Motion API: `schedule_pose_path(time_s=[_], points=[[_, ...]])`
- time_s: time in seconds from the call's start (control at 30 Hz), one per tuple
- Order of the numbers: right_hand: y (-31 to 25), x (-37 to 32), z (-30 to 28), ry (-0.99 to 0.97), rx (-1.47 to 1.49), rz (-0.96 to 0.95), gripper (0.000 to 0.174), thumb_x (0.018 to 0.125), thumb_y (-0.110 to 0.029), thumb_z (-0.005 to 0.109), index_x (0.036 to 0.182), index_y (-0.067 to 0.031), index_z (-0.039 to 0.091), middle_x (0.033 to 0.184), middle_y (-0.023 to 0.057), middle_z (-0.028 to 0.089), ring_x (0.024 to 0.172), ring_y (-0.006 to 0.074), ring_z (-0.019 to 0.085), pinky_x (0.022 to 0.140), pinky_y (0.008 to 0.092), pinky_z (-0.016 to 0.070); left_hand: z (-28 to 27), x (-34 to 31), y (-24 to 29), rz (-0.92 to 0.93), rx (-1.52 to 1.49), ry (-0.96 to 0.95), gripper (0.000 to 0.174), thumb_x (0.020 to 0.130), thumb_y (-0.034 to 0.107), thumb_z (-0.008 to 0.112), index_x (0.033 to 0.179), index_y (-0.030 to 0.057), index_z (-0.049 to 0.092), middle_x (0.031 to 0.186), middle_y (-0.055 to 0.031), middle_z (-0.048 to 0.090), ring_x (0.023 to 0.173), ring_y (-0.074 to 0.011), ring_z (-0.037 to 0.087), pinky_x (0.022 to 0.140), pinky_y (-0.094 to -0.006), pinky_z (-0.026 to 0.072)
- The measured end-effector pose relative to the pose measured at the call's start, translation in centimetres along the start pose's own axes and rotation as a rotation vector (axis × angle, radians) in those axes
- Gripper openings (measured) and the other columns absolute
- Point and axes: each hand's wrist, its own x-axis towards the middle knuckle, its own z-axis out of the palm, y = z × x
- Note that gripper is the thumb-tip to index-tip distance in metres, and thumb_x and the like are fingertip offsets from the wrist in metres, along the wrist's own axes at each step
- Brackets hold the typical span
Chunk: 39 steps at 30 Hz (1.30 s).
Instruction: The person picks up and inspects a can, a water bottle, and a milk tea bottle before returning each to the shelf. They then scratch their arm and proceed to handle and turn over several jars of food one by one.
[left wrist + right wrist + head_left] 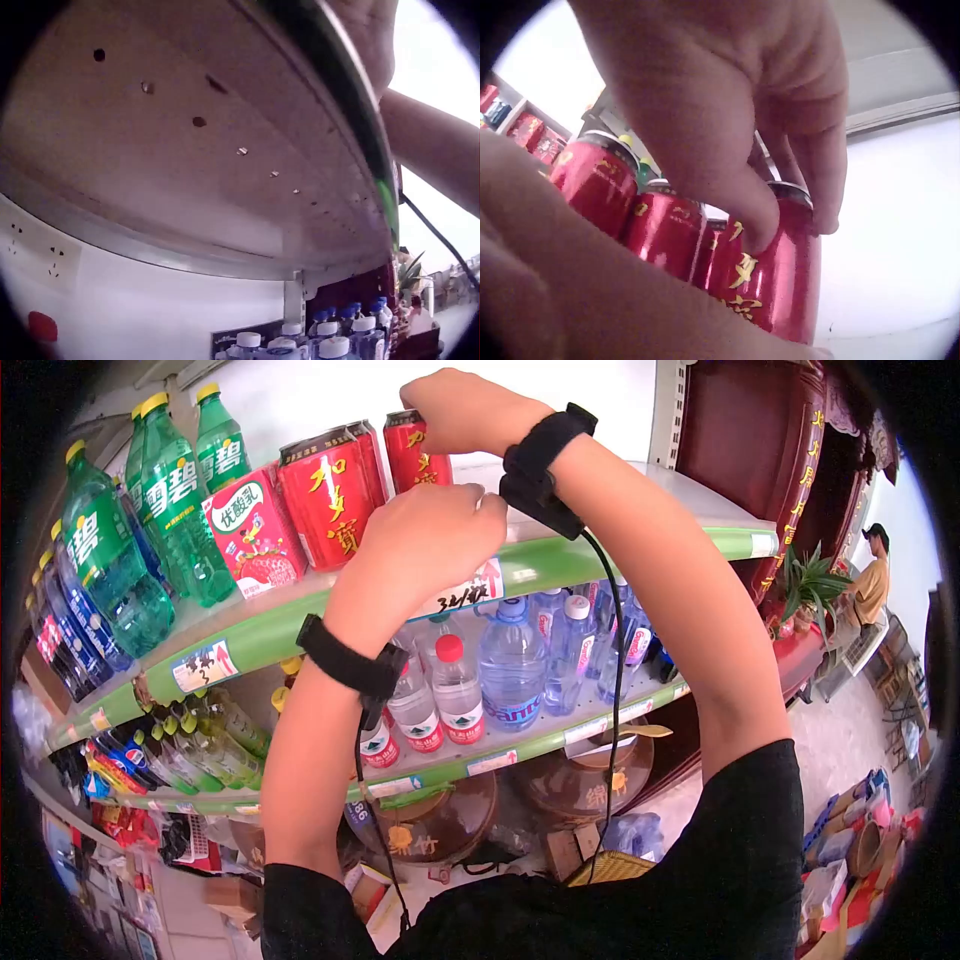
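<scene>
My right hand (465,415) reaches over the upper shelf and grips a red drink can (405,450) with gold characters. In the right wrist view, its thumb and fingers (826,187) pinch this can (791,277) near the dark rim. My left hand (430,540) is at the front of the shelf, just below and in front of that can. One of its fingers stretches across the bottom of the right wrist view. More red cans (330,495) stand to the left, beside a pink carton (253,535). The left wrist view mostly shows the shelf's underside (172,165).
Green soda bottles (170,490) stand at the upper left. Water bottles (460,690) and a large blue-tinted bottle (512,665) fill the lower shelf (500,755). Brown jars (440,820) sit beneath. A plant (810,585) and a seated person (870,580) are at the right.
</scene>
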Motion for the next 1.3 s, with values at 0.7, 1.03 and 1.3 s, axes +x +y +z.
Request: schedule_pose_path(time_s=[0.7, 1.03, 1.3], points=[[-10.5, -26.1, -3.0, 0.57, 0.716, 0.27, 0.022, 0.088, -0.004, 0.065, 0.109, -0.0008, 0.069, 0.097, 0.017, 0.072, 0.092, 0.0274, 0.073, 0.079, 0.0363, 0.0561, 3.8, -14.9, -0.7, 0.623, -0.373, 0.458, 0.03, 0.08, 0.001, 0.068, 0.11, 0.001, 0.071, 0.116, -0.0193, 0.068, 0.105, -0.0375, 0.065, 0.092, -0.0451, 0.0515], [-41.7, -48.5, 8.7, -0.101, 1.218, 1.243, 0.036, 0.086, -0.014, 0.074, 0.118, -0.0017, 0.064, 0.101, 0.0115, 0.073, 0.091, 0.0208, 0.07, 0.081, 0.036, 0.0572, 16.4, -34.1, -6.4, 0.345, -1.133, -0.382, 0.013, 0.081, 0.0, 0.069, 0.094, -0.0027, 0.071, 0.091, -0.0149, 0.072, 0.085, -0.0301, 0.07, 0.08, -0.0362, 0.0551], [-52.8, -46.2, 4.8, 0.045, 1.49, 1.291, 0.051, 0.082, -0.013, 0.077, 0.126, 0.004, 0.057, 0.102, 0.0184, 0.071, 0.097, 0.0259, 0.068, 0.087, 0.035, 0.0557, 12.9, -39.5, -2.0, 0.728, -1.422, -0.644, 0.013, 0.081, -0.002, 0.068, 0.093, -0.0014, 0.071, 0.091, -0.0139, 0.072, 0.084, -0.029, 0.07, 0.078, -0.0359, 0.0547]])
